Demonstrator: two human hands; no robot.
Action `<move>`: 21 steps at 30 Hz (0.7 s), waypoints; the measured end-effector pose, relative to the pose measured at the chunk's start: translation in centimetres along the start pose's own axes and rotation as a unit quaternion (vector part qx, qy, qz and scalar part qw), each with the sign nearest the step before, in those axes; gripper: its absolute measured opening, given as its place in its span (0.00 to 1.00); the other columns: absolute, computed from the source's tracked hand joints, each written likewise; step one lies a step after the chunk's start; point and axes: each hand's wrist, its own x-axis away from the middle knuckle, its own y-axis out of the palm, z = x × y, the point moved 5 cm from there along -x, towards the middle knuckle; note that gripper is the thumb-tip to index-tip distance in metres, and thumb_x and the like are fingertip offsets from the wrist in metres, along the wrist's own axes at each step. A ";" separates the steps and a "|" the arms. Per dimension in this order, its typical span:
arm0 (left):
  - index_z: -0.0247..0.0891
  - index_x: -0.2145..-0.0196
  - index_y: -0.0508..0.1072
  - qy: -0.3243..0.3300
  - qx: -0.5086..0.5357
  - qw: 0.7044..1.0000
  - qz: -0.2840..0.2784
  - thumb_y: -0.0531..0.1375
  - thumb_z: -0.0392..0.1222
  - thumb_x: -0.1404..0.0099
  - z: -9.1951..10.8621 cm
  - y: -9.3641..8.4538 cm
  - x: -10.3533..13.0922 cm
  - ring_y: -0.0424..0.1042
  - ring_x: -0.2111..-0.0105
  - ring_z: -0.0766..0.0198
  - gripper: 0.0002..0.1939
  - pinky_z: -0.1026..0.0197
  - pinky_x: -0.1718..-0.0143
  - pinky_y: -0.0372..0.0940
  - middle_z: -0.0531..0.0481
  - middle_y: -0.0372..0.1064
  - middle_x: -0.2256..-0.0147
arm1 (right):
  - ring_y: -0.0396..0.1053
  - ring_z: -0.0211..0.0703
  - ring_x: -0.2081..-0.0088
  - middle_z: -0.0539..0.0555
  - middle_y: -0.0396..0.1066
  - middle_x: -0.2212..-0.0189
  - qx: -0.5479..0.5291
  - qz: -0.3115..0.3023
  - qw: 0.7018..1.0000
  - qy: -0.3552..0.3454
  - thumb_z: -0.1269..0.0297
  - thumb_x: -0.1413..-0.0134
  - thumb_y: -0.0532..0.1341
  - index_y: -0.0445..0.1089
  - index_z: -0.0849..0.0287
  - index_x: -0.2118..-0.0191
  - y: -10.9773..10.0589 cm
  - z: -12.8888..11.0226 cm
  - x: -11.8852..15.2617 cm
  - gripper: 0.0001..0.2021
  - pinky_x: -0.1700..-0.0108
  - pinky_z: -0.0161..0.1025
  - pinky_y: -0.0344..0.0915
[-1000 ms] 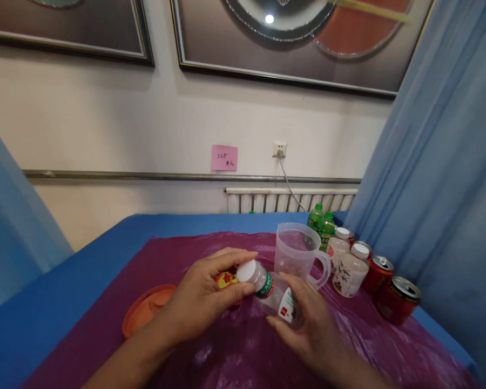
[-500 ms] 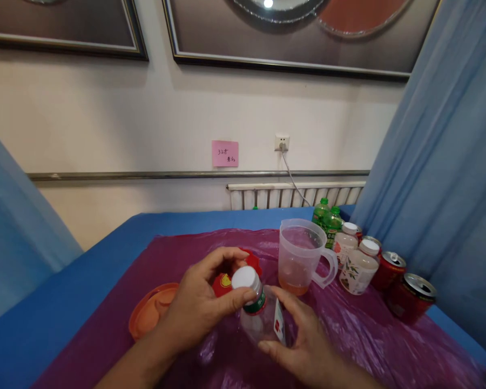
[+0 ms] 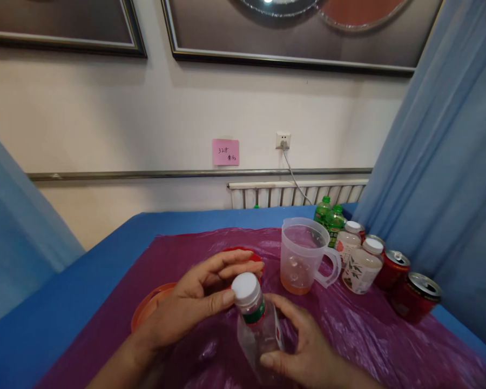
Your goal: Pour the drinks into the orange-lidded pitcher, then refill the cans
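Note:
A clear plastic bottle (image 3: 254, 346) with a white cap (image 3: 245, 287) and a green band round its neck stands tilted slightly in front of me. My right hand (image 3: 295, 340) is wrapped round its body from the right. On the left of the cap is my left hand (image 3: 204, 294), open, its fingers stretched out behind the cap and its thumb tip at the cap's edge; I cannot tell whether the thumb touches. Behind the left fingers a red object (image 3: 256, 258) is mostly hidden. An orange dish (image 3: 143, 309) lies partly under my left wrist.
Right of the bottle stands a translucent measuring jug (image 3: 302, 259) with a little orange liquid. Farther right are green-capped bottles (image 3: 332, 219), white-capped bottles (image 3: 360, 267) and red cans (image 3: 415, 297). Purple plastic sheeting (image 3: 360, 340) covers part of the blue table (image 3: 178, 220).
My left hand has opened, its fingers straightening away from the bottle cap. The bottle stands more upright in my right hand, its label turned more out of sight.

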 end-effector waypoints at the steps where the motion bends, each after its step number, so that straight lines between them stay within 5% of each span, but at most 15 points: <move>1: 0.47 0.41 0.72 0.011 0.007 1.000 0.006 0.72 0.49 0.40 -0.1 0.0 0.0 0.73 0.43 0.50 0.30 0.54 0.48 0.71 0.40 0.75 0.44 | 0.74 0.59 0.46 0.56 0.76 0.47 -0.002 0.006 1.000 0.000 0.60 0.57 0.70 0.69 0.49 0.40 0.0 0.1 0.0 0.34 0.49 0.52 0.75; 4: 0.47 0.43 0.73 0.050 -0.018 0.996 0.069 0.76 0.51 0.47 -0.4 -0.2 -0.1 0.75 0.46 0.51 0.35 0.55 0.48 0.71 0.42 0.76 0.47 | 0.74 0.59 0.45 0.57 0.76 0.46 0.022 0.030 0.999 -0.003 0.61 0.58 0.69 0.69 0.51 0.40 0.0 0.4 -0.1 0.34 0.46 0.53 0.73; 8: 0.47 0.49 0.76 0.060 -0.096 0.984 0.141 0.75 0.45 0.45 -0.5 -0.6 0.3 0.77 0.56 0.58 0.26 0.58 0.53 0.72 0.48 0.78 0.57 | 0.75 0.58 0.47 0.57 0.76 0.46 0.048 0.032 0.998 -0.010 0.63 0.59 0.69 0.70 0.51 0.41 0.1 0.3 -0.2 0.34 0.47 0.53 0.73; 14: 0.44 0.51 0.77 0.038 -0.070 0.990 0.113 0.75 0.45 0.46 -0.3 -1.1 0.2 0.78 0.55 0.54 0.25 0.55 0.54 0.73 0.45 0.79 0.56 | 0.76 0.59 0.50 0.57 0.78 0.49 0.016 0.021 1.000 -0.014 0.62 0.59 0.70 0.72 0.51 0.43 0.1 -0.1 -0.3 0.32 0.51 0.52 0.75; 18: 0.50 0.39 0.69 0.027 -0.026 0.997 0.064 0.77 0.46 0.50 -2.3 0.1 0.5 0.76 0.49 0.50 0.41 0.52 0.48 0.71 0.45 0.76 0.47 | 0.75 0.60 0.46 0.59 0.76 0.46 -0.012 0.032 0.999 -0.005 0.61 0.56 0.69 0.69 0.52 0.40 0.0 0.1 -0.5 0.33 0.46 0.54 0.73; 21: 0.45 0.44 0.75 0.011 -0.085 0.995 0.058 0.76 0.46 0.48 -3.6 1.1 1.3 0.75 0.47 0.49 0.34 0.49 0.42 0.67 0.44 0.77 0.47 | 0.74 0.59 0.45 0.59 0.75 0.44 -0.020 0.011 1.000 0.011 0.58 0.54 0.70 0.65 0.51 0.36 0.5 0.4 -0.4 0.36 0.43 0.55 0.71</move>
